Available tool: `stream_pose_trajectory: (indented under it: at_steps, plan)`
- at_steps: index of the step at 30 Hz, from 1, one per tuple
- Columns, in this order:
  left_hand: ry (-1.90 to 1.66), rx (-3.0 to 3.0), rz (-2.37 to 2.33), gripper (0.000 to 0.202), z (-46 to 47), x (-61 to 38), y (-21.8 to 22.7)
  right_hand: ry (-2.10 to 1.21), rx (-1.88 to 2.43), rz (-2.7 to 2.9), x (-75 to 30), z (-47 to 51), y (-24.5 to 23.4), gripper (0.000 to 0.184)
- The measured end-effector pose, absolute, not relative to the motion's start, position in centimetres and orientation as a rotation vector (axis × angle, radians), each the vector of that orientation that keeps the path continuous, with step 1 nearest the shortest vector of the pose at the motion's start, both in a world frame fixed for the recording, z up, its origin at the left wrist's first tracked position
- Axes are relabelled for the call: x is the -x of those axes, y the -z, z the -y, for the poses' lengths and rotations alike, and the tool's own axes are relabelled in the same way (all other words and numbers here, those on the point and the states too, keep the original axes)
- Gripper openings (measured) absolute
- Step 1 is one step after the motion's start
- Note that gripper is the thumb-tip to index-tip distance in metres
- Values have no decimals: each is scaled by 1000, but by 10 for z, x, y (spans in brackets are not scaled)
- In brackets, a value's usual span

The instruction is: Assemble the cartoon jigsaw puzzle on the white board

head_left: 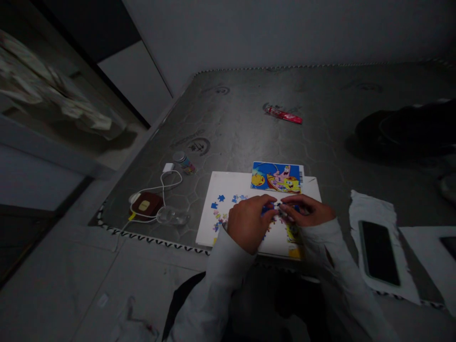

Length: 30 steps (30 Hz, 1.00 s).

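My left hand (251, 221) and my right hand (308, 210) meet over a white board (206, 223), fingertips close together. Both pinch small blue jigsaw puzzle pieces (269, 207), partly covered by the fingers. Loose puzzle pieces (221, 198) lie on the board to the left of my left hand, and others show beneath the hands. Just beyond my fingers rests a picture card (276, 177) with cartoon figures in a boat on blue. How the held pieces fit against one another is hidden.
Left of the board are a clear bottle (173, 216), a brown box (146, 205) with a white cable (164, 185), and a small jar (184, 162). A red packet (285, 115) lies farther back. To the right, a phone (379, 252) rests on white paper (370, 206); a dark bag (409, 130) sits behind.
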<state>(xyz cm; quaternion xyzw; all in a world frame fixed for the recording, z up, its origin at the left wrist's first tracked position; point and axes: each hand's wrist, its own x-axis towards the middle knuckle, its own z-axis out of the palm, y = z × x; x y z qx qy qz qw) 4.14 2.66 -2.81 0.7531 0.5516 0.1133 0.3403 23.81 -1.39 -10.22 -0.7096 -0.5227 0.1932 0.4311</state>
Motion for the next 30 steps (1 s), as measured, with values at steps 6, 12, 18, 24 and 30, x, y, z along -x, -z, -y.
stream_pose_trajectory:
  at_steps: [6,12,18,24,30]
  plan:
    - [-411,-1955,-1401,19,-29,-40,36,-772,1551,1197,-224,8,104,34]
    - [-497,-1861,-1433,19,-42,-6,28,-716,1601,1313,-214,13,100,34]
    - [-473,-1835,-1627,19,-57,43,19,-490,1757,1294,-228,18,106,38]
    - [-358,-1762,-1756,11,-62,67,19,-403,1817,1352,-236,16,123,45]
    - [-296,-1777,-1703,18,-66,72,30,-303,1860,1410,-230,14,127,46]
